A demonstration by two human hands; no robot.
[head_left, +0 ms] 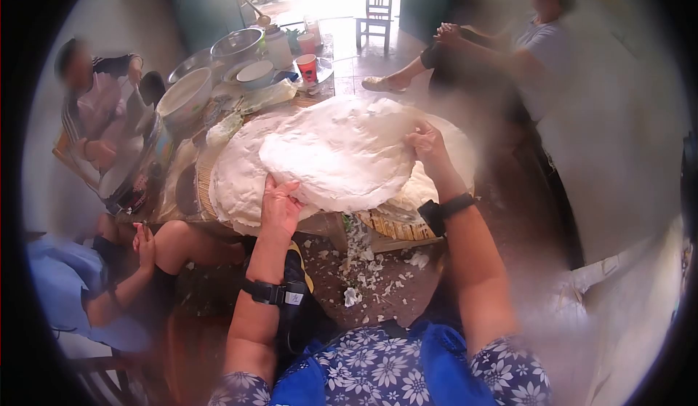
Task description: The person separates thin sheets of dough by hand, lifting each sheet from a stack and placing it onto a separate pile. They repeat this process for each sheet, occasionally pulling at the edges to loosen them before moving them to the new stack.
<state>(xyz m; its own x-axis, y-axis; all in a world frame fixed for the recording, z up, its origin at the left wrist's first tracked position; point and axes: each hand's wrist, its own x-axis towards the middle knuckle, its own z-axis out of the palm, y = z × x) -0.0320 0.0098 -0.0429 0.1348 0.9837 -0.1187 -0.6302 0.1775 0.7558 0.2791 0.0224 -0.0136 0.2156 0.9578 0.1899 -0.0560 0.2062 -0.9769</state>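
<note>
Between my two hands is a large, thin white flatbread sheet [338, 162], roughly round with ragged edges. My left hand [281, 204] grips its near left edge, thumb on top and the other fingers partly hidden beneath. At the far right edge, my right hand [427, 146] pinches the rim. More pale sheets [236, 181] lie under and beside it on a round woven tray [396, 226], whose slatted rim shows at the front. Both wrists wear black straps.
Behind the sheets, the table holds a metal bowl [238, 45], a white bowl [256, 76], a large basin [184, 97] and a red cup [307, 68]. White flakes [363, 268] litter the floor. People sit at left and right; a wooden chair [376, 17] stands by the doorway.
</note>
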